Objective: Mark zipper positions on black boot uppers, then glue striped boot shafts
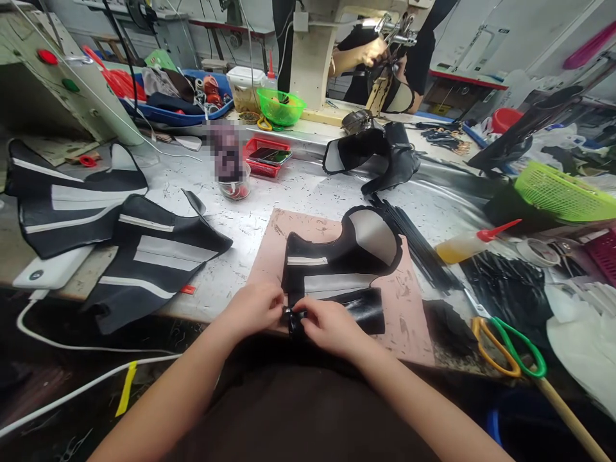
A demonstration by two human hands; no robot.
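Pinching the near edge of a black shoe piece (pixel 332 247) that lies on a pink board (pixel 414 321), the left hand (pixel 257 309) and right hand (pixel 332 324) have bent fingers and nearly touch. Right of the right fingers rest green-and-orange-handled scissors (pixel 510 346). Beyond the fingertips, past the board, stands a red basket (pixel 264 168); farther still, a green bowl (pixel 282 110).

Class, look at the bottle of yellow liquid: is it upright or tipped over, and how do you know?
Tipped over: the bottle lies on its side, its red nozzle pointing off to the right.
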